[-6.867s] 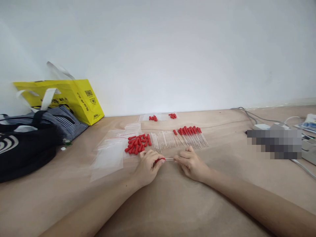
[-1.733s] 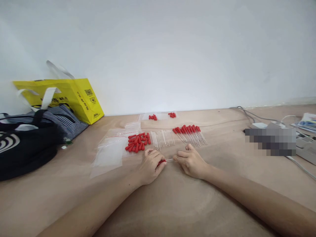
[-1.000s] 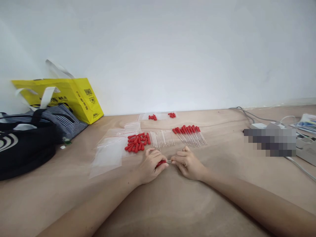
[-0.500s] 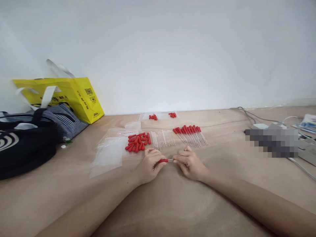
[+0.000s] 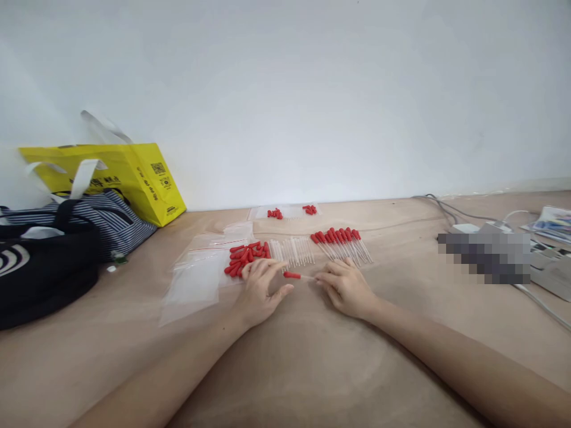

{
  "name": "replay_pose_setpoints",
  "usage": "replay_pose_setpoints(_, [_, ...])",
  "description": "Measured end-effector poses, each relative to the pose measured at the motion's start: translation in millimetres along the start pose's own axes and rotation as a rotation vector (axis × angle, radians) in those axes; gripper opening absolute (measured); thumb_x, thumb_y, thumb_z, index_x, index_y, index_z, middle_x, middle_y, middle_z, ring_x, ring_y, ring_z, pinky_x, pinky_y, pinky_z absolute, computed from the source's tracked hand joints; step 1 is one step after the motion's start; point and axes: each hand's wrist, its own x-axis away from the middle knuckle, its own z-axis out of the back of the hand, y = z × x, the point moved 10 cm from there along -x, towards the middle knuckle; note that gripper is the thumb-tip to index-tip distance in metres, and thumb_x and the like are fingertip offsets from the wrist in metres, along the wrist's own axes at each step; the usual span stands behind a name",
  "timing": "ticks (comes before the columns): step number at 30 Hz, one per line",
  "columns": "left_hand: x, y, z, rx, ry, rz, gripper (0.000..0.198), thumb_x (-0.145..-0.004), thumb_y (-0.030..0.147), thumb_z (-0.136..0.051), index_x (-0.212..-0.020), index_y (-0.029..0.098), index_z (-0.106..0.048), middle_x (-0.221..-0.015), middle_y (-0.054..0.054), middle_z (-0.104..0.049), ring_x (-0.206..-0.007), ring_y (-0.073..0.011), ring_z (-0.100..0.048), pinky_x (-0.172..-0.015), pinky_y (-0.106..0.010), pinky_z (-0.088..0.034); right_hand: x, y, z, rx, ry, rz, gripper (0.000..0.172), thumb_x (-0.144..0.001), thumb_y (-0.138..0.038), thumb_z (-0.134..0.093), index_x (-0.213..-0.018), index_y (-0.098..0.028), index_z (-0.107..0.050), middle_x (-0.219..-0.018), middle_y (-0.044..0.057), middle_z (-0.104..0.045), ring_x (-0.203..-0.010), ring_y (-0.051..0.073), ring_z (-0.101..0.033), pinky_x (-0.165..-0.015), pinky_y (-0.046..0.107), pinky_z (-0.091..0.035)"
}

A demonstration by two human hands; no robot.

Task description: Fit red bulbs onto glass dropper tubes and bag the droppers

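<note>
My right hand (image 5: 344, 288) pinches the clear tube of a dropper with a red bulb (image 5: 292, 275), held just above the table. My left hand (image 5: 260, 289) has its fingers spread, reaching toward the heap of loose red bulbs (image 5: 244, 258); it holds nothing. Behind the hands lie a row of bare clear tubes (image 5: 293, 251) and a row of finished red-capped droppers (image 5: 342, 244).
Clear zip bags (image 5: 198, 279) lie left of the bulbs. A few more red-capped pieces (image 5: 292, 211) sit by the wall. A yellow bag (image 5: 116, 176) and dark striped bags (image 5: 57, 244) stand at left. Cables and devices (image 5: 491, 238) lie at right.
My left hand let go of the red bulb, opened and moved up toward the bulb heap. My right hand carried the assembled dropper slightly away from me.
</note>
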Motion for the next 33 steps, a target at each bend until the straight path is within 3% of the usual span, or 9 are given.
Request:
replay_pose_setpoints(2, [-0.3,-13.9,13.4,-0.09,0.11,0.074,0.034,-0.075,0.036,-0.052,-0.107,0.022,-0.049,-0.103,-0.006,-0.056,-0.099,-0.0241,-0.045,-0.085,-0.04,-0.026,-3.3,26.5,2.1,0.023,0.052,-0.162,0.02,-0.08,-0.019,-0.042,-0.084,-0.019,-0.061,-0.075,0.005,-0.059,-0.072,0.017,-0.049,-0.064,0.029,-0.026])
replay_pose_setpoints(5, [0.5,-35.6,30.6,-0.207,0.228,0.186,0.028,-0.075,0.033,-0.051,-0.101,0.022,-0.052,-0.103,-0.007,-0.055,-0.1,-0.0255,-0.044,-0.086,-0.041,-0.025,-8.0,69.8,2.6,0.092,0.107,-0.418,0.021,-0.078,-0.019,-0.041,-0.086,-0.018,-0.061,-0.079,0.006,-0.061,-0.079,0.019,-0.051,-0.069,0.031,-0.028])
replay_pose_setpoints(10, [2.2,-67.0,39.2,-0.365,0.215,0.366,0.026,-0.073,0.035,-0.052,-0.095,0.022,-0.054,-0.099,-0.007,-0.056,-0.098,-0.0263,-0.042,-0.085,-0.042,-0.023,-13.3,110.3,-8.2,0.179,0.045,-0.705,0.024,-0.076,-0.022,-0.04,-0.09,-0.018,-0.058,-0.084,0.006,-0.063,-0.083,0.02,-0.054,-0.079,0.034,-0.026])
replay_pose_setpoints(19, [4.0,-73.2,26.0,-0.399,0.069,0.406,0.03,-0.065,0.048,-0.057,-0.082,0.023,-0.057,-0.097,-0.006,-0.053,-0.098,-0.0266,-0.041,-0.084,-0.045,-0.02,-9.8,118.5,-22.0,0.163,-0.075,-0.837,0.018,-0.074,-0.028,-0.044,-0.084,-0.019,-0.056,-0.073,0.005,-0.063,-0.078,0.02,-0.056,-0.083,0.038,-0.021])
replay_pose_setpoints(27, [0.9,-64.3,26.7,-0.437,0.102,0.317,0.028,-0.065,0.048,-0.058,-0.071,0.021,-0.056,-0.094,-0.006,-0.054,-0.096,-0.0262,-0.041,-0.086,-0.047,-0.019,-25.2,102.0,-16.7,0.227,-0.056,-0.719,0.024,-0.075,-0.034,-0.043,-0.079,-0.018,-0.059,-0.084,0.007,-0.063,-0.083,0.021,-0.054,-0.078,0.037,-0.023])
replay_pose_setpoints(33, [-2.1,-49.8,28.7,-0.514,0.148,0.194,0.021,-0.069,0.039,-0.057,-0.065,0.018,-0.056,-0.093,-0.008,-0.056,-0.095,-0.0266,-0.044,-0.089,-0.049,-0.017,-43.8,89.2,-40.7,0.214,-0.27,-0.741,0.028,-0.075,-0.034,-0.041,-0.073,-0.016,-0.063,-0.078,0.009,-0.064,-0.08,0.022,-0.056,-0.078,0.038,-0.024])
